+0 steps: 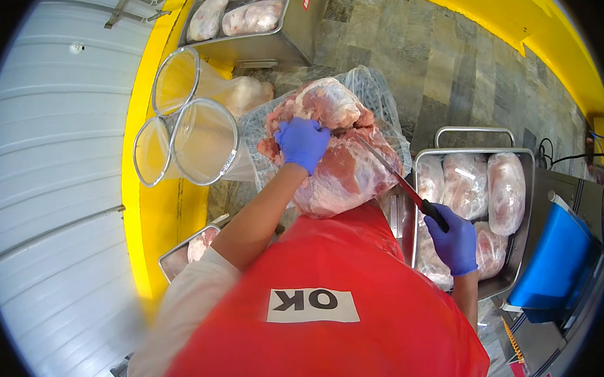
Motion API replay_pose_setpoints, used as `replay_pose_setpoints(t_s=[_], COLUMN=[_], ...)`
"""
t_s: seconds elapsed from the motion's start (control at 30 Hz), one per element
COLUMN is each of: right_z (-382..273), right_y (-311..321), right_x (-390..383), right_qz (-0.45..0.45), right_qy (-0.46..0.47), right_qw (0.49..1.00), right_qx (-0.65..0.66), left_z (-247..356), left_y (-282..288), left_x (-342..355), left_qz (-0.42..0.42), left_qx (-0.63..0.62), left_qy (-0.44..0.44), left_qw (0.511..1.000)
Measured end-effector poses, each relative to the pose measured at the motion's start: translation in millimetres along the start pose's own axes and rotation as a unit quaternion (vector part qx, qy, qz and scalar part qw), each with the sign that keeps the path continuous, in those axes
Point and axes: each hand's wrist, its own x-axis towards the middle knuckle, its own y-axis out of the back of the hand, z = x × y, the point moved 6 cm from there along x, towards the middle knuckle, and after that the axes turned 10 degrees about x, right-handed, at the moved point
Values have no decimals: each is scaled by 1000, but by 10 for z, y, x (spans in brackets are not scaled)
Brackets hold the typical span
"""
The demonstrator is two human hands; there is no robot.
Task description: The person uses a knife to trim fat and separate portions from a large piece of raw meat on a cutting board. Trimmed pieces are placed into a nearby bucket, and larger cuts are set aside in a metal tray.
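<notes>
A large raw piece of meat (pixel 347 174), pale with fat and pink where cut, lies in front of me on clear plastic (pixel 375 90). A cleft runs across it below the far lobe. My left hand (pixel 303 144), in a purple glove, grips the meat at the left of that cleft, its fingertips partly hidden against the flesh. In my right hand (pixel 455 243), also gloved, is a knife (pixel 406 185) with a red and black handle. Its narrow blade points up and left, the tip at the right part of the cleft.
Right of me stands a metal tub (pixel 528 200) of plastic-wrapped meat, with a blue bin (pixel 557 250) beyond. Clear tubes with metal rims (pixel 237 144) are at the left. A steel bin (pixel 292 44) of meat stands far left, near a yellow-based wall.
</notes>
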Motion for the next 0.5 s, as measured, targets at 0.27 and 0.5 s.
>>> replay_pose_setpoints(t_s=[0.27,0.5], right_z=[122,56], right_y=[31,12], right_x=[18,160], right_qz=[-8,-22], right_qy=[-12,13], right_qw=[1000,999], right_qx=[-12,-19], left_z=[-54,17], left_y=[-32,136], left_x=[-22,-127], left_qz=[-1,22], left_qx=[-196,-324], left_qy=[5,-22], left_qw=[981,946])
